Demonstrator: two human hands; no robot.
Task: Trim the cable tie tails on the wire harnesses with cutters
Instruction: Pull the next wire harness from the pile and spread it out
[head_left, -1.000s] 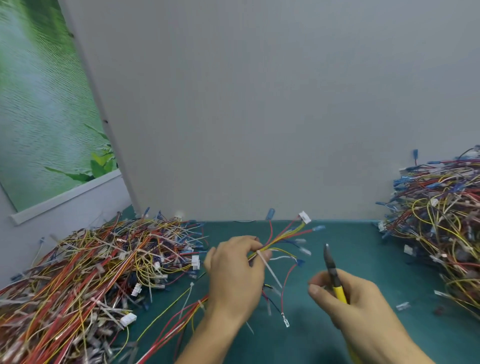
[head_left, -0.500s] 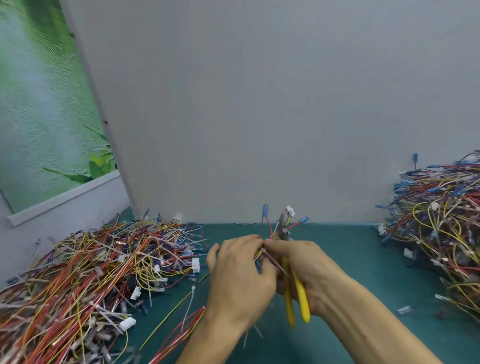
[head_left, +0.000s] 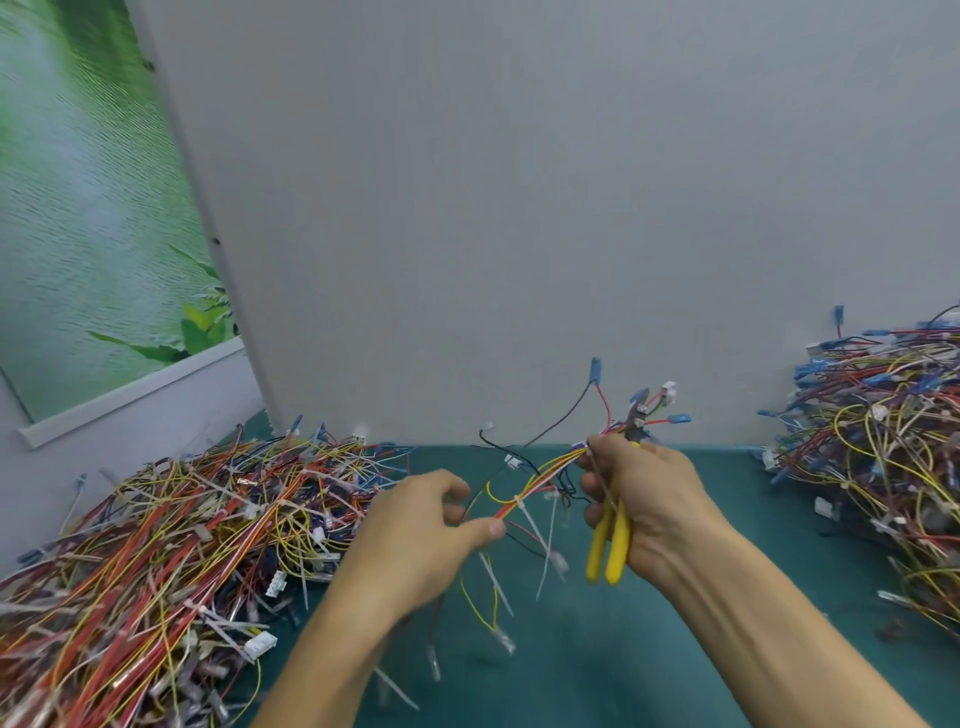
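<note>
The right hand is wrapped round the yellow handles of the cutters, squeezing them together. The tool's head points up and away from the body, and the same hand's thumb and forefinger tips pinch the wire harness just left of that head. The left hand is to the left of the cutters and a little lower, back up, fingers curled, thumb tip closing on the same harness. Both bare forearms rise from below the cutters.

Yellow-handled cutters; red, yellow, black harness; teal table; white ties.
</note>
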